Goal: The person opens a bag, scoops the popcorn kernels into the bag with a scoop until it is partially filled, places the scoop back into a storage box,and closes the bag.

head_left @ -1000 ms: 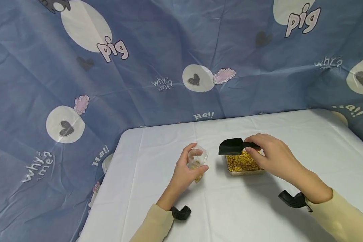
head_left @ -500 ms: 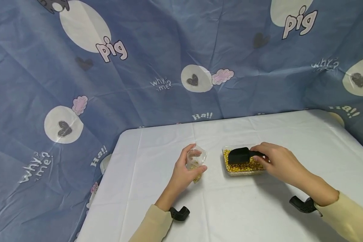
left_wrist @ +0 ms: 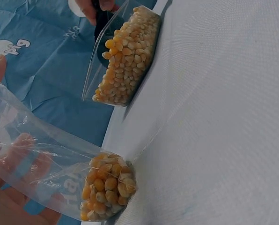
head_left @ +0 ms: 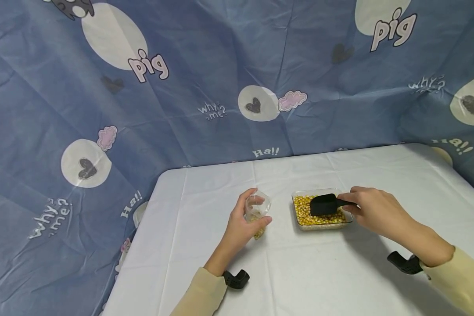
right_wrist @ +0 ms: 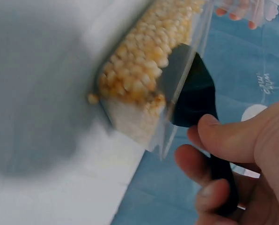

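Observation:
A clear plastic bag [left_wrist: 50, 145] stands on the white table with corn kernels [left_wrist: 109, 185] in its bottom. My left hand [head_left: 238, 224] grips the bag near its top, thumb and fingers curled round its mouth, which is spread apart. To the right sits a clear rectangular container [head_left: 324, 227] of yellow corn kernels [head_left: 303, 206]. My right hand [head_left: 379, 210] holds a black scoop [head_left: 323, 205] by its handle; the scoop's blade is down in the container among the kernels. In the right wrist view the fingers wrap the scoop handle [right_wrist: 221, 176] and the thumb lies along it.
A single loose kernel [right_wrist: 93, 98] lies on the table beside the container. The white tablecloth [head_left: 300, 272] runs to a back edge against a blue printed curtain [head_left: 205, 66]. Black wrist devices [head_left: 237, 279] are strapped at both cuffs.
My right hand has lowered the scoop from above the container into the kernels, then drawn it to the right. The left hand and the bag have stayed in place.

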The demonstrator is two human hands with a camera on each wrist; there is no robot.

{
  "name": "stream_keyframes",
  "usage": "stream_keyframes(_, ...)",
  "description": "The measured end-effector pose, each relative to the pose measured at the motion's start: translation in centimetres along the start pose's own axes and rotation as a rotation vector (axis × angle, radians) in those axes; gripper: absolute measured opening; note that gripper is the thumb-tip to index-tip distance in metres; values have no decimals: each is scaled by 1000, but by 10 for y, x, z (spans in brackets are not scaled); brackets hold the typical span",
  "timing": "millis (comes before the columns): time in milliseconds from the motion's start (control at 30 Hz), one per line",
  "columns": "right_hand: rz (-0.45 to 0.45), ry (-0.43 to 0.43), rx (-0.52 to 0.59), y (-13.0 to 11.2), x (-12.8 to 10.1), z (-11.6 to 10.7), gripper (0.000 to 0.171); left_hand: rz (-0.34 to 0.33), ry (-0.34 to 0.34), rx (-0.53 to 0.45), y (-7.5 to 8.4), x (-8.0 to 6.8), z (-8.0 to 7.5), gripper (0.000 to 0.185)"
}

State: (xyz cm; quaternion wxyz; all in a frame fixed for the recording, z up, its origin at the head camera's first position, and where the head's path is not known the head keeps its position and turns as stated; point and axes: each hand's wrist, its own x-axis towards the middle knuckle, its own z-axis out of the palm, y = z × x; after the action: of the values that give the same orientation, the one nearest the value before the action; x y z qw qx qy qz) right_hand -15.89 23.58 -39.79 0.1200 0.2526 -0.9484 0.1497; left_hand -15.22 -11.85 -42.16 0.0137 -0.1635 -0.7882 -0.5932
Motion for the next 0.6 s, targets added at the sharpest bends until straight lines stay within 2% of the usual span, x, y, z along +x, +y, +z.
stream_keyframes(167,-38,-26,-99,4,-1,-12,25,-9,-6,6,1,1,1,77)
stream_keyframes(433,-183,73,-303,7,2,-30,28,-16,-4,17,1,1,2,78)
stream_keyframes(600,-237,62,-364,6,6,-41,32,-14,-6,21,0,0,2,78)
